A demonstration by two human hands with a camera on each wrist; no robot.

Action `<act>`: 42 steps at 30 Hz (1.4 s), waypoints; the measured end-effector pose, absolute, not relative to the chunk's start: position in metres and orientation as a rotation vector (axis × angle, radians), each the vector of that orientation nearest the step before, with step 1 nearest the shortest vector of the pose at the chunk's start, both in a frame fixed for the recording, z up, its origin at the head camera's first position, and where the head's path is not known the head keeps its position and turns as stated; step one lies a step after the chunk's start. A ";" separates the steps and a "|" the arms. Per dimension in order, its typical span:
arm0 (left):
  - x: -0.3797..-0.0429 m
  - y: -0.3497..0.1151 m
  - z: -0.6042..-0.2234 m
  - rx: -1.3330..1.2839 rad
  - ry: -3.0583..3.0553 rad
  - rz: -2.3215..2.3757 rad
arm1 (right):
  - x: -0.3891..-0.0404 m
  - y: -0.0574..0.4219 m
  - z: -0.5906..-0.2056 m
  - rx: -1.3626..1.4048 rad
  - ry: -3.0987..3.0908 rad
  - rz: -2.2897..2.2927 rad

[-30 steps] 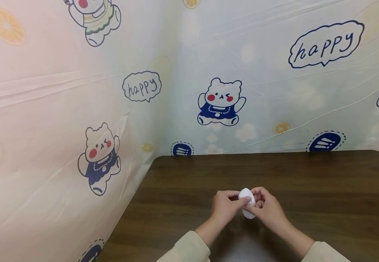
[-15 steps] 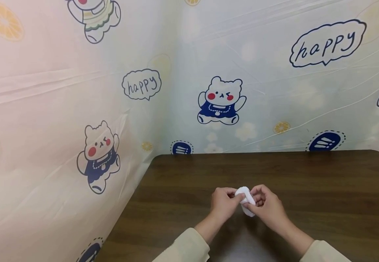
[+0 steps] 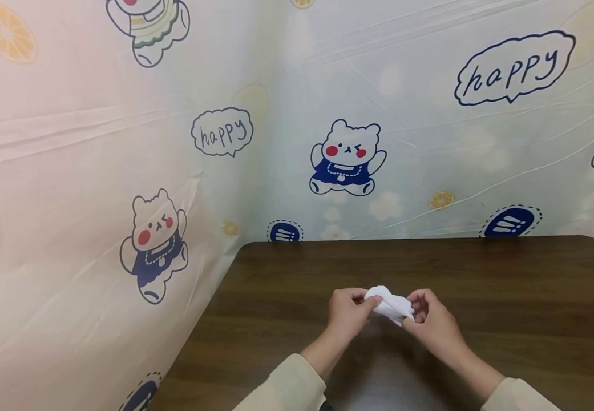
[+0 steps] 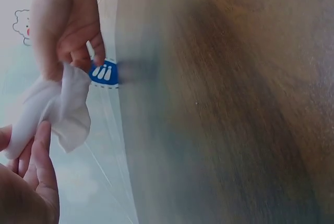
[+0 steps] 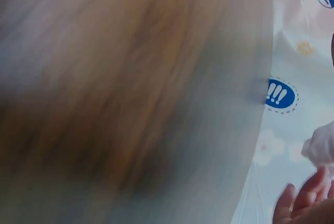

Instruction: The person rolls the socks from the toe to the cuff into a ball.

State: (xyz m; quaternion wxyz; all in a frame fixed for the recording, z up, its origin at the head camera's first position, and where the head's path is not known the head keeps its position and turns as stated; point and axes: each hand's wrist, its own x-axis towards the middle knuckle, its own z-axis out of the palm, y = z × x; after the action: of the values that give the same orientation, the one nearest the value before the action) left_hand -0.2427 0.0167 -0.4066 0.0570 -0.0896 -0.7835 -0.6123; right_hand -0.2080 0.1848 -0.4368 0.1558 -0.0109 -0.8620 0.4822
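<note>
A small white cloth bundle point(image 3: 389, 305), soft and twisted, is stretched between both hands above the dark wooden table. My left hand point(image 3: 347, 314) pinches its left end between thumb and fingers. On the other side, my right hand point(image 3: 437, 325) grips the right end, thumb below and fingers curled behind. In the left wrist view the cloth point(image 4: 52, 109) shows overlapping folds and a loose flap hanging between the two hands. Only a corner of the cloth point(image 5: 321, 143) enters the right wrist view, just above the fingers of the right hand point(image 5: 308, 203).
The brown wood-grain table point(image 3: 286, 279) spreads beneath the hands, its far corners rounded. Behind it and along the left hangs a pale curtain point(image 3: 276, 188) printed with bears, orange slices and "happy" bubbles.
The hands have drawn apart, the right one moving rightward. The cloth has gone from a compact, upright oval bundle to a longer, looser shape lying sideways between them.
</note>
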 end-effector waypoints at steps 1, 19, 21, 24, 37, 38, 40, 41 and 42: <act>-0.243 0.016 -0.406 -0.270 -2.380 -1.855 | -0.208 0.187 -0.437 -0.032 -2.484 1.368; -0.248 0.011 -0.410 -0.283 -2.395 -1.899 | -0.208 0.202 -0.433 0.275 -2.382 1.073; -0.248 0.010 -0.411 -0.298 -2.406 -1.908 | -0.208 0.203 -0.434 0.305 -2.350 1.068; -0.250 0.010 -0.412 -0.331 -2.421 -1.919 | -0.209 0.205 -0.436 0.386 -2.287 1.122; -0.252 0.005 -0.410 -0.439 -2.486 -1.951 | -0.208 0.219 -0.434 0.871 -2.235 1.533; -0.251 0.005 -0.410 -0.450 -2.489 -1.951 | -0.208 0.219 -0.433 0.902 -2.235 1.565; -0.251 0.004 -0.410 -0.472 -2.493 -1.956 | -0.208 0.219 -0.430 0.945 -2.227 1.594; -0.251 0.004 -0.410 -0.482 -2.494 -1.962 | -0.208 0.219 -0.430 0.957 -2.222 1.592; -0.252 0.004 -0.409 -0.494 -2.494 -1.968 | -0.207 0.219 -0.429 0.967 -2.214 1.579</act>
State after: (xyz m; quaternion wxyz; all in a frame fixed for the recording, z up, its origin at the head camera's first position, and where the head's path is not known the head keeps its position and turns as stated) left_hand -0.2516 0.0042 -0.4094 -0.0370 -0.1535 -0.7752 -0.6117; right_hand -0.2075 0.2185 -0.4290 0.1274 0.3322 -0.7608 0.5428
